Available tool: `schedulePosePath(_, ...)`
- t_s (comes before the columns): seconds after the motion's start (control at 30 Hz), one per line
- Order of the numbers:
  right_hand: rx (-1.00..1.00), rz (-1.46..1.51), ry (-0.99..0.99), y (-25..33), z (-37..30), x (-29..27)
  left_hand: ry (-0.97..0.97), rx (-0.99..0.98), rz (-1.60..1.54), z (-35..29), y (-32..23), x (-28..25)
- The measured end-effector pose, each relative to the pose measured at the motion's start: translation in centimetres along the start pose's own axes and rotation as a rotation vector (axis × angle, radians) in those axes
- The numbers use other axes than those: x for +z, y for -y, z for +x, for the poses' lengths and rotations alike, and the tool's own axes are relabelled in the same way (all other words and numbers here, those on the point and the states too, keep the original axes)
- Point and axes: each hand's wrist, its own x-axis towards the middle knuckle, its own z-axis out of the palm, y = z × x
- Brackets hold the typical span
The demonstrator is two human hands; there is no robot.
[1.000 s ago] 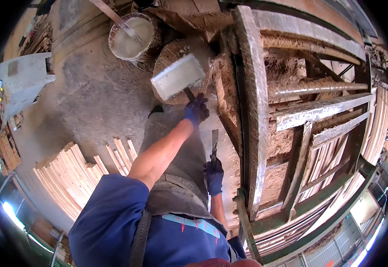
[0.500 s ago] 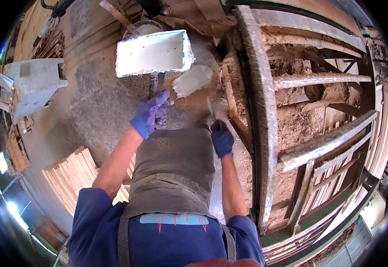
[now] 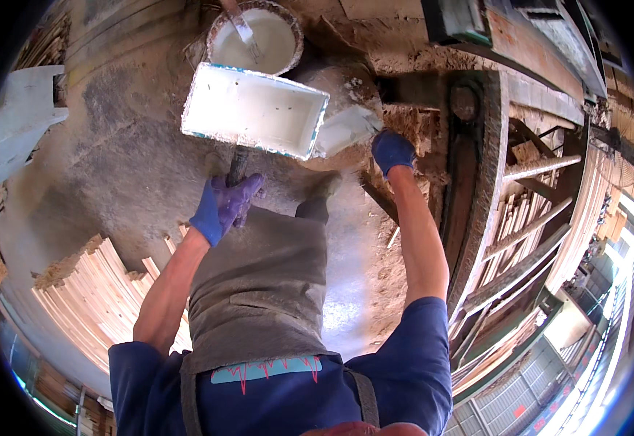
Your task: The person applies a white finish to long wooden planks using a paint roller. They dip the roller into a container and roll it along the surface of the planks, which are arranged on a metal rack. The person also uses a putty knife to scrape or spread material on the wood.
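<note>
My left hand (image 3: 228, 203), in a blue and purple glove, curls round the lower end of a dark handle (image 3: 238, 161). Above that handle is a white rectangular tray (image 3: 255, 107), its rim crusted with white and its inside coated in pale liquid. My right hand (image 3: 393, 151), in a dark blue glove, is closed at the right, by a flat pale grey piece (image 3: 346, 131). A thin pale-bladed tool juts from its fingers, though its edge blends into that piece.
Beyond the tray stands a round bucket (image 3: 281, 43) of white liquid with a brush (image 3: 244, 33) in it. A crusted metal frame (image 3: 488, 174) runs along the right. Stacked wooden strips (image 3: 102, 291) lie at the left, near a grey metal cabinet (image 3: 19, 120).
My right hand has reached forward and right, away from my apron to beside the pale piece. My left hand stays at the handle. The view has shifted, uncovering the bucket behind the tray.
</note>
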Motion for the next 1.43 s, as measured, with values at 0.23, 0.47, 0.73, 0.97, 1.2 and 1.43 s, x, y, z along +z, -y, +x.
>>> schedulePosePath(0.23,-0.057,-0.049,0.168,0.1,3.4,1.2,-0.025,-0.088,-0.047,0.9,0.0,-1.2)
schedulePosePath(0.47,-0.093,0.061,0.216,-1.3,3.4,1.3,-0.015,-0.119,0.02,1.5,0.5,-1.2)
schedulePosePath(0.73,0.1,1.182,0.446,-6.8,1.6,5.1,-0.114,-0.105,0.033,0.6,0.4,1.3)
schedulePosePath(0.97,0.457,1.843,0.667,-7.1,-3.7,16.1,-0.17,-0.131,0.0,0.9,1.6,3.6)
schedulePosePath(1.2,0.37,1.991,0.589,-3.7,-3.1,18.0,-0.213,-0.13,-0.005,2.3,4.1,4.8)
schedulePosePath(1.43,0.071,2.127,0.466,-4.0,-3.6,20.5,-0.335,-0.071,0.105,5.4,4.7,6.5)
